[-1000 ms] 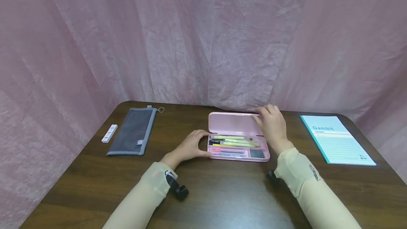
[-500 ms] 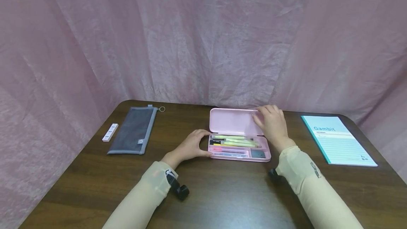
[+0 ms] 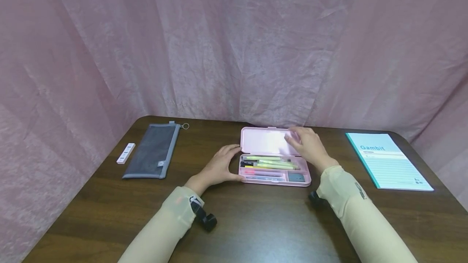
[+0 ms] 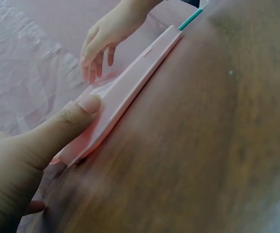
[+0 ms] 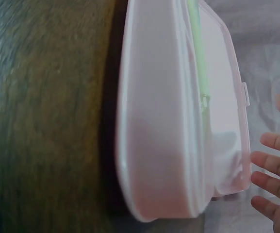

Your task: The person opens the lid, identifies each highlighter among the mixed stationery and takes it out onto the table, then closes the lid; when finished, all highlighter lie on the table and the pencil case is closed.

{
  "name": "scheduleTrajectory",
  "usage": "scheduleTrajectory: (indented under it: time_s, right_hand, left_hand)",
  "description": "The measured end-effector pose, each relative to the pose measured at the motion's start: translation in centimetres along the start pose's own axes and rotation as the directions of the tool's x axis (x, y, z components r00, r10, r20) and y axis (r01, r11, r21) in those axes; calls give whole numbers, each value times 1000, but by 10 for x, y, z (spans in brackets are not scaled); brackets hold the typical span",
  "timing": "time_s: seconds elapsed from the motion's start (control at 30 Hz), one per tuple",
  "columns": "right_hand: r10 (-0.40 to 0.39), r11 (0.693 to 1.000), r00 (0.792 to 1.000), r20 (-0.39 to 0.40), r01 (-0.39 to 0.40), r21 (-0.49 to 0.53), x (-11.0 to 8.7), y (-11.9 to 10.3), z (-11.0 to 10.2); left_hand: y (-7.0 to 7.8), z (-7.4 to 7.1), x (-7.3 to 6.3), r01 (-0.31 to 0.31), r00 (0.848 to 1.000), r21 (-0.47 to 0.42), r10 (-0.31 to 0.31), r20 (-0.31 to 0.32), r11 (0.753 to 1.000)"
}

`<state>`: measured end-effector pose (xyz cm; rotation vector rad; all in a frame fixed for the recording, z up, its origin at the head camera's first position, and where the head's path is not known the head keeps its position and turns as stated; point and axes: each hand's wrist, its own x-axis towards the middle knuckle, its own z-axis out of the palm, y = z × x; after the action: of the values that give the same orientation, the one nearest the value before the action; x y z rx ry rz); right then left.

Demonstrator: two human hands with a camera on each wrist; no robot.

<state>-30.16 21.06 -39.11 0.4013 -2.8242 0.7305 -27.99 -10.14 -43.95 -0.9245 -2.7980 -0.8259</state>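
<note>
A pink plastic pencil case [image 3: 271, 183] lies with its lid [image 3: 266, 139] swung back. In its tray are several light-green pens [image 3: 275, 165], pink and blue pens [image 3: 264, 173] and a dark grey eraser [image 3: 296, 177]. My left hand [image 3: 218, 166] holds the case's left end, thumb at the front corner and fingers toward the hinge; the left wrist view shows the thumb [image 4: 67, 124] against the front wall. Over the lid's right end is my right hand [image 3: 310, 146]. Its fingers [image 5: 275, 165] are spread and loose beside the lid's edge in the right wrist view, holding nothing.
To the left lie a grey mesh zip pouch [image 3: 151, 151] with a ring and a small white strip [image 3: 126, 153]. A light-blue Gambit notebook [image 3: 388, 161] is on the right. Behind the brown table [image 3: 256, 222] hangs a pink curtain [image 3: 234, 52].
The lid rises a little, then settles back lower. My right hand slides slightly left and its fingers come off the lid's edge. The left hand stays at the case.
</note>
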Motion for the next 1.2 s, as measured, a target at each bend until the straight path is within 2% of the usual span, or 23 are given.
scheduleTrajectory:
  time_s: [0.17,0.4,0.63,0.93,1.2]
  right_hand:
    - [-12,1000,999,43,11,24,1,6,6]
    - [-9,1000,993,114,9,-2,2,11,13]
    - [14,999,983,185,-7,-37,0,10,18]
    - [1,999,981,193,9,-53,-1,11,21]
    - [-13,998,986,168,22,-56,-2,10,20]
  left_hand:
    - [-3,2,1,-50,999,54,49,20,997]
    - [-3,0,2,-21,994,60,14,106,998]
    - [-1,-4,3,-6,988,48,-1,152,999]
    - [2,-8,9,-46,983,50,36,178,998]
    - [2,-5,7,21,982,-16,-17,188,1000]
